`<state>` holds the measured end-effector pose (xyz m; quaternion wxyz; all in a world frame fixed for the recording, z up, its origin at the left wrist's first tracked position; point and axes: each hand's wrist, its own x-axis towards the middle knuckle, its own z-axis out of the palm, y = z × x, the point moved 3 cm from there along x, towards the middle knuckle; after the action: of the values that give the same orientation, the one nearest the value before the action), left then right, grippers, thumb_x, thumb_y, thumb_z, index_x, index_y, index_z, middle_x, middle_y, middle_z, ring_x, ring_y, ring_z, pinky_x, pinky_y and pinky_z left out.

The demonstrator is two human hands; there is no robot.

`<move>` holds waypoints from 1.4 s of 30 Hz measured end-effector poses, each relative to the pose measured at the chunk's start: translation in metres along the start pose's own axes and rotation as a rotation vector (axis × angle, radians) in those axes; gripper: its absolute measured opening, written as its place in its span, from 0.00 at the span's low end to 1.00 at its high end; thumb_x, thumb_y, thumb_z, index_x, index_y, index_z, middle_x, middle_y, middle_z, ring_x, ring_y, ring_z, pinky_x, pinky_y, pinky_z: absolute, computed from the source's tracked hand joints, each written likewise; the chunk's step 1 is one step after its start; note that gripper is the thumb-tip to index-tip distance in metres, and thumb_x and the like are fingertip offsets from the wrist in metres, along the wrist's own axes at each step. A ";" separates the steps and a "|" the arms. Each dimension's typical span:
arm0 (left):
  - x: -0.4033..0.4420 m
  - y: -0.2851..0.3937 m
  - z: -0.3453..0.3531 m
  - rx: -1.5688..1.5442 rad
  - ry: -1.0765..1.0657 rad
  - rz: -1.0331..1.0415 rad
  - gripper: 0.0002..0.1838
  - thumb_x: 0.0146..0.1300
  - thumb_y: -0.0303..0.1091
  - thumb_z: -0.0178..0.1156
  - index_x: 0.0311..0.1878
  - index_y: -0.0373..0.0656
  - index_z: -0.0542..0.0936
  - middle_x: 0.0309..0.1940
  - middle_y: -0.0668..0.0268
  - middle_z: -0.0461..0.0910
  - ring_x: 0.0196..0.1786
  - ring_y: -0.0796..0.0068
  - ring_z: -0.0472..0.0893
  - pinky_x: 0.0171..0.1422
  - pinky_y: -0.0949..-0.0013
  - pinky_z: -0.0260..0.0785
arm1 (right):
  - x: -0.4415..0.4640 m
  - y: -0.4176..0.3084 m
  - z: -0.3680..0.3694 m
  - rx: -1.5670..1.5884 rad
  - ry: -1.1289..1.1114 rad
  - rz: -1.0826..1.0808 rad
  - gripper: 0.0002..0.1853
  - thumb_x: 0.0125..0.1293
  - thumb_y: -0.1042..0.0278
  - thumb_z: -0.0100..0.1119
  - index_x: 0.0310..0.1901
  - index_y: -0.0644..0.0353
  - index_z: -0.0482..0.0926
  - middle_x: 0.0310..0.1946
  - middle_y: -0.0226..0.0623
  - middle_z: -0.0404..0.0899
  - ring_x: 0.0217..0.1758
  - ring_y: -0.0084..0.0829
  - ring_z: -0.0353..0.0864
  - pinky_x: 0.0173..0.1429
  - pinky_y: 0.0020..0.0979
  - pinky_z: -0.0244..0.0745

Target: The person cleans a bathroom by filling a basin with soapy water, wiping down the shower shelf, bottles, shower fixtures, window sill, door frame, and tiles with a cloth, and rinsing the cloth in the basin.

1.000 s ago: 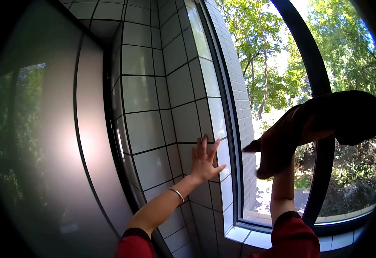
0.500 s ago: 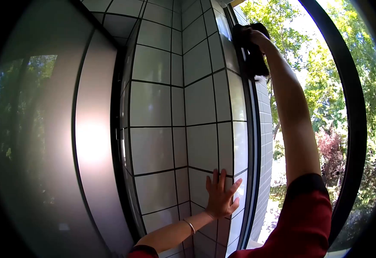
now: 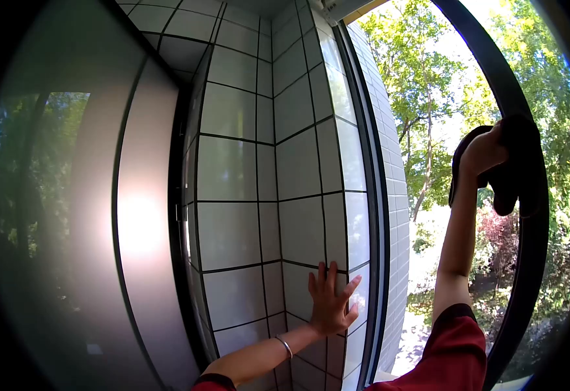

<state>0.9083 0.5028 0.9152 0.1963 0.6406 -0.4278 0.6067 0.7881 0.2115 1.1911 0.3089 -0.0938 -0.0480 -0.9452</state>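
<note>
Across from the narrow left-hand window frame (image 3: 377, 163), high in the picture, to the curved dark upright (image 3: 490, 65) on the right: that is how far the dark cloth (image 3: 505, 188) has moved since the earlier frame. The right hand (image 3: 482, 156) has gone with it, while the left hand (image 3: 330, 311) is in nearly the same spot.

Right of centre, the right hand is closed on the cloth, its fingertips hidden; loose folds hang below it. The cloth overlaps the upright, though dark against dark it is hard to tell how firmly it presses, if at all. At lower centre the left hand is spread, fingers pointing up, against the corner of the tiled wall (image 3: 229, 169). A bracelet (image 3: 286, 347) circles its wrist.

Work with the cloth looks under way, since it is in the grip and up at the window. How much is done cannot be judged: neither the left-hand frame nor the upright shows any line between a part dealt with and a part left, and no mark or dirt can be made out. Behind the cloth, part of the upright is out of sight.
</note>
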 end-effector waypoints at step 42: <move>-0.002 -0.005 0.006 -0.056 -0.026 -0.013 0.30 0.45 0.37 0.55 0.57 0.53 0.68 0.64 0.40 0.43 0.66 0.35 0.42 0.64 0.40 0.30 | -0.130 0.046 0.244 -0.460 -1.235 -0.709 0.19 0.51 0.63 0.51 0.48 0.43 0.75 0.41 0.50 0.76 0.46 0.42 0.75 0.51 0.36 0.69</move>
<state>0.9159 0.5016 0.9136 0.2123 0.6454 -0.4429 0.5850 0.9543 0.2860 1.4041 -0.1246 -0.6485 -0.0412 -0.7498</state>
